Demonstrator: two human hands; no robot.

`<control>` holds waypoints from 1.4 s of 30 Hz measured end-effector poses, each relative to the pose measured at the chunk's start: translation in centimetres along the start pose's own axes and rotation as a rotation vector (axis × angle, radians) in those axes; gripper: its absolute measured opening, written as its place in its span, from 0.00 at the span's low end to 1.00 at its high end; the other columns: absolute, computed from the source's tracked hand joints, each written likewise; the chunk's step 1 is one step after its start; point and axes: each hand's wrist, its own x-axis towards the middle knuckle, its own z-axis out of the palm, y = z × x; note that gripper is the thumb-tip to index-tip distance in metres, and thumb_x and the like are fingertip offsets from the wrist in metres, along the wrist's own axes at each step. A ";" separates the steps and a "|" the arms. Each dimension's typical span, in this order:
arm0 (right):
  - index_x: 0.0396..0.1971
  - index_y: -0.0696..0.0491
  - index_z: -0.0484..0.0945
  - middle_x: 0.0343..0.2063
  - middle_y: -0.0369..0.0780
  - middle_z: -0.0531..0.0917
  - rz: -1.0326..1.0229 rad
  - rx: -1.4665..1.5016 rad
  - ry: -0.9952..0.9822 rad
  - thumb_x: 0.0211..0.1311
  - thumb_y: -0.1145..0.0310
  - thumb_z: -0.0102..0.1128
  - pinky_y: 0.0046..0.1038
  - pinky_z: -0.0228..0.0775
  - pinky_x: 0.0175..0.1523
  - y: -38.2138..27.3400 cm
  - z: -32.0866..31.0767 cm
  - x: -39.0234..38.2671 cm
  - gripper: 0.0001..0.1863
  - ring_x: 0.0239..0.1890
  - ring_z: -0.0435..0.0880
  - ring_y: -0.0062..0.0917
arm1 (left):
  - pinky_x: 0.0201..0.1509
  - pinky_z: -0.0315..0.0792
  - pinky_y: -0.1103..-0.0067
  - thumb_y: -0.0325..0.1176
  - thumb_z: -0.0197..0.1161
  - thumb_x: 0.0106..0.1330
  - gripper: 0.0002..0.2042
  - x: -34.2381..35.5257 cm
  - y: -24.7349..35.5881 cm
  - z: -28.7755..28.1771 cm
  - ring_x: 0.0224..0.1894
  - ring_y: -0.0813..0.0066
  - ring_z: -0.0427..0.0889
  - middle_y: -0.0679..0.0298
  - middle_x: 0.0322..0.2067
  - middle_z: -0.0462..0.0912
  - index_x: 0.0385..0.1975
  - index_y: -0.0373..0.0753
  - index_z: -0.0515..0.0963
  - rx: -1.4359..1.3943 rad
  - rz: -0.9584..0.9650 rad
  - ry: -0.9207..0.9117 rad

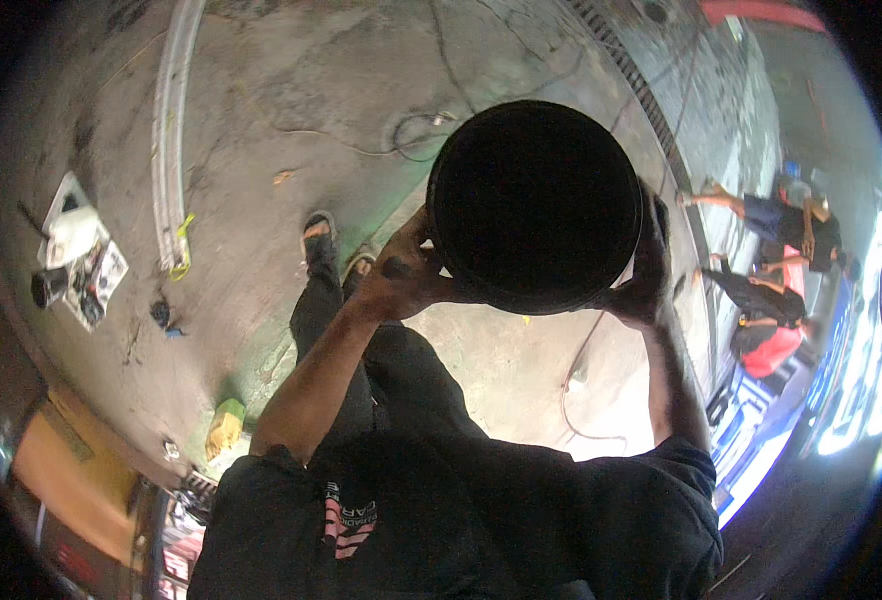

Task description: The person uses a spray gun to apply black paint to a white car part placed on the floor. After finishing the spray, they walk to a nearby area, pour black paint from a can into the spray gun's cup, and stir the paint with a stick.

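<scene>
A large round black object (535, 205), drum-like with a thin raised rim, is held up in front of me. Its face is too dark to show any detail, so I cannot tell its kind. My left hand (406, 268) grips its lower left side, with the fingers partly hidden behind it. On the opposite side my right hand (645, 285) is wrapped round the lower right edge, thumb under the rim. Both forearms are raised, and the object is off the floor.
Concrete floor carries a long metal rail (171, 130), loose cables (421, 130) and a drain grate (641, 85). A white board with parts (76, 250) lies at left, near a yellow-green package (225, 428). Several people (776, 270) are at the far right.
</scene>
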 end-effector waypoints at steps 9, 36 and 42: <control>0.71 0.56 0.55 0.68 0.47 0.63 0.409 0.543 0.133 0.14 0.43 0.87 0.41 0.59 0.72 14.4 -3.1 -6.3 0.76 0.68 0.66 0.41 | 0.72 0.63 0.69 0.33 0.87 0.39 0.59 14.9 -0.8 11.4 0.65 0.64 0.69 0.60 0.64 0.70 0.73 0.44 0.54 0.039 -0.209 -0.258; 0.72 0.60 0.51 0.69 0.50 0.63 0.122 0.293 -0.072 0.07 0.39 0.84 0.45 0.57 0.73 68.1 -7.8 -0.1 0.82 0.69 0.64 0.47 | 0.76 0.55 0.65 0.35 0.75 0.57 0.46 52.5 -25.5 34.9 0.71 0.56 0.62 0.56 0.71 0.61 0.73 0.41 0.53 0.476 -0.007 -0.238; 0.73 0.61 0.47 0.70 0.51 0.61 0.193 0.528 0.016 0.07 0.37 0.82 0.44 0.53 0.75 76.1 -3.5 2.9 0.85 0.72 0.60 0.43 | 0.75 0.57 0.64 0.38 0.75 0.57 0.45 61.2 -33.7 37.4 0.70 0.53 0.63 0.56 0.71 0.60 0.73 0.40 0.53 -0.433 -0.038 -0.276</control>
